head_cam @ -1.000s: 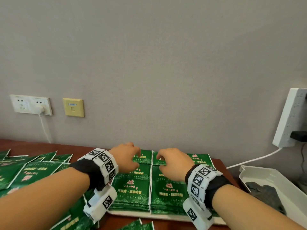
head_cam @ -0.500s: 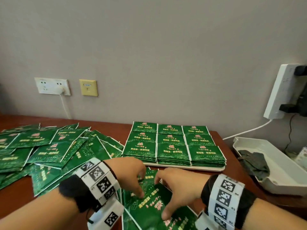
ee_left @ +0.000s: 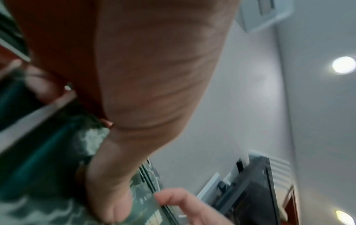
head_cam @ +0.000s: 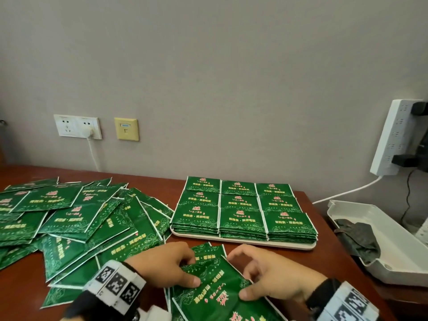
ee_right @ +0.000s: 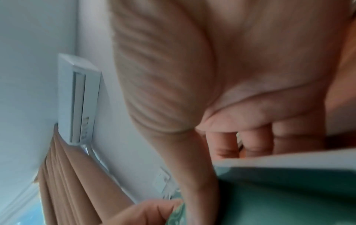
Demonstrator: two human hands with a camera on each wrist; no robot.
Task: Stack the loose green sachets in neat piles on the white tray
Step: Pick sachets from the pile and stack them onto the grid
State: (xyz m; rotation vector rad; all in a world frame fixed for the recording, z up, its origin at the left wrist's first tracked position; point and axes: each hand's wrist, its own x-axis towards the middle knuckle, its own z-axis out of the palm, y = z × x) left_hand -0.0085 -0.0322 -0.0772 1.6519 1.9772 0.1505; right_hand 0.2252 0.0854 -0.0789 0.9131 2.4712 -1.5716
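- Since half a second ago your two hands have stayed on the same bundle of sachets [head_cam: 213, 281] at the near edge of the table [head_cam: 20, 290], and your view has come a little lower, so the tray now sits higher up from your hands.
- You hold this bundle of green sachets between both hands, in front of the white tray [head_cam: 243, 242] and apart from it.
- Your left hand [head_cam: 166, 266] grasps the left side of the bundle: the thumb lies on top and the curled fingers touch its far edge.
- Your right hand [head_cam: 275, 276] grasps the right side, with the thumb pressing on the top sachet near its corner and the fingers bent over the far edge.
- Both wrist views are blurred; they show only a thumb on green foil.
- On the tray, nine neat piles [head_cam: 242, 209] stand in three rows of three, touching each other.
- To the left, many loose sachets [head_cam: 76, 214] lie scattered and overlapping on the table.
- To the right of the tray there is a white bin [head_cam: 398, 262] with a dark cloth [head_cam: 359, 237] inside.
- On the wall you see a socket [head_cam: 77, 126] with a plug in it, a yellow plate [head_cam: 126, 129] beside it, and a power strip [head_cam: 397, 140] at the far right.
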